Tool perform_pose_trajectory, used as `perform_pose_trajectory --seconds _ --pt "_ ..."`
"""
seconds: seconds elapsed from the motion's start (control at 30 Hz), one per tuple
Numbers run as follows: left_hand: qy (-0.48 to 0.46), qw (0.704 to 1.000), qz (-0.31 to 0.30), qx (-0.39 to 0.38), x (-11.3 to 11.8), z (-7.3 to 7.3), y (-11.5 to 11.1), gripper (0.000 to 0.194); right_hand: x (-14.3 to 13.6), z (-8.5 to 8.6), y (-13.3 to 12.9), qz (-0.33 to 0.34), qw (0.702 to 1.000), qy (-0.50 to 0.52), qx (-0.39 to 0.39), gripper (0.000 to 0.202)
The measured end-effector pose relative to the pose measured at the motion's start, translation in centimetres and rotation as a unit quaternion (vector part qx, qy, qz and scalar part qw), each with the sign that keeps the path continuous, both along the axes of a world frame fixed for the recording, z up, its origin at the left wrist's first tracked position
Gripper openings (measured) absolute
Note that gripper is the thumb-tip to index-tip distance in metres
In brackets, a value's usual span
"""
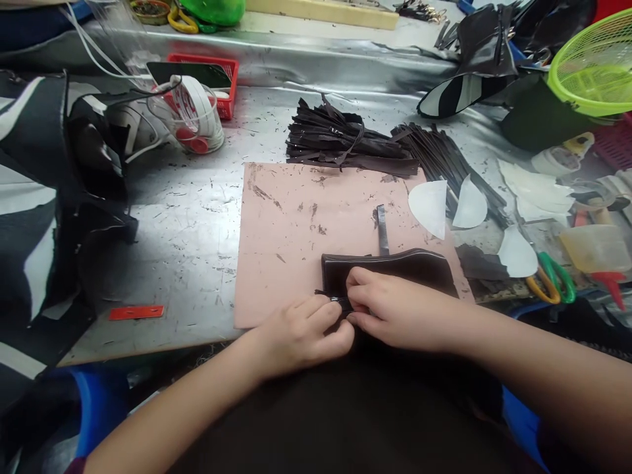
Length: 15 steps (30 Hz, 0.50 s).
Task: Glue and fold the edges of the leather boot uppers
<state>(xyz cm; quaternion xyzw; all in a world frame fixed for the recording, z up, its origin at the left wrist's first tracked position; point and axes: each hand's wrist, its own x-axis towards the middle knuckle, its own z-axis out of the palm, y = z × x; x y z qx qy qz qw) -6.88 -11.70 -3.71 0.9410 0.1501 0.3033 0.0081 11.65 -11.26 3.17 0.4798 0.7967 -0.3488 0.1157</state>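
A black, glossy leather piece lies on the pink board at its front edge, partly under my hands. Along its near side runs a narrow dark strip with a small shiny metal part, which looks like a zipper. My left hand pinches the strip's left end between thumb and fingers. Beside it, my right hand has its fingertips closed on the same near edge, almost touching the left. What lies between the right fingertips is mostly hidden. A short dark strip sticks out beyond the leather piece.
Behind the pink board lie a tied bundle of dark strips and loose strips. White cut pieces and scissors are at right. A red flat piece, a jar and black-and-white bags stand left.
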Motion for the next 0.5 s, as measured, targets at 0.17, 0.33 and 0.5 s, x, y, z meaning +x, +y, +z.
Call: perform_pose_trajectory --seconds 0.17,0.33,0.5 --pt "0.066 0.991 -0.084 0.078 -1.7 0.2 1.2 0.012 -0.6 -0.2 0.1 0.0 0.999 -0.036 0.015 0.02" --pt "0.014 0.996 -0.05 0.066 -2.6 -0.3 0.6 0.013 -1.1 -0.5 0.0 0.001 0.997 -0.067 0.032 0.021" --pt "0.031 0.995 -0.041 0.085 -2.1 -0.4 -0.1 0.012 -1.2 -0.8 -0.2 0.012 0.995 -0.079 0.061 0.021"
